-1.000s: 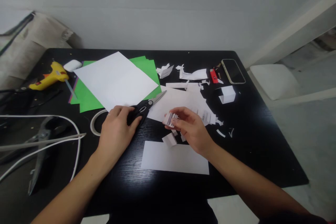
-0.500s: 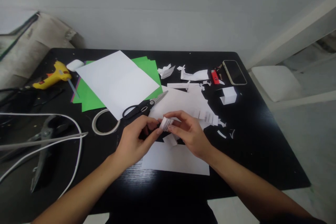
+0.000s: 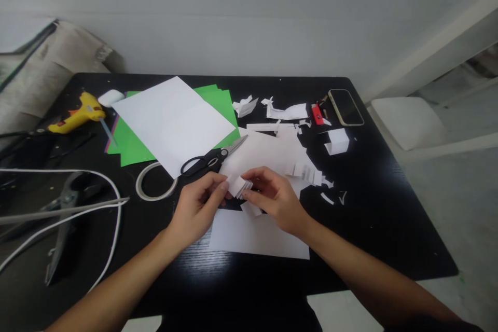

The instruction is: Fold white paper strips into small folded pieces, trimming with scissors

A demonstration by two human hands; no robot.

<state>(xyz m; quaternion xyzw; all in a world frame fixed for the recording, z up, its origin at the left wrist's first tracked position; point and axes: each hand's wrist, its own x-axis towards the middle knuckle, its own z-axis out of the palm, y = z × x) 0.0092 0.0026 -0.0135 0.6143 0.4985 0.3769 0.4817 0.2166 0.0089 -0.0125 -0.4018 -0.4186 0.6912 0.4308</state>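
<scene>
Between both hands is a small white folded paper (image 3: 238, 187) with several pleats, fanned a little on its right side. My left hand (image 3: 201, 205) pinches its left end between thumb and fingers. The thumb and fingertips of my right hand (image 3: 278, 201) grip its right, pleated edge. Below the hands lies a white sheet (image 3: 260, 236) with a small paper piece (image 3: 251, 209) on it. Black-handled scissors (image 3: 213, 157) rest just beyond my left hand, their blades pointing up and right over more white paper (image 3: 268, 150).
Left of the scissors lie a tape roll (image 3: 138, 182), a white sheet (image 3: 175, 124) over green paper (image 3: 134, 150), and a yellow glue gun (image 3: 80, 114). Pliers (image 3: 64, 218) and a white cable (image 3: 116, 228) are further left. Paper scraps, a red lighter (image 3: 317, 114) and a phone (image 3: 346, 108) lie right.
The folded paper has turned and shifted slightly left, showing a flat face at left and its pleats at right. My left hand has drawn a little to the left.
</scene>
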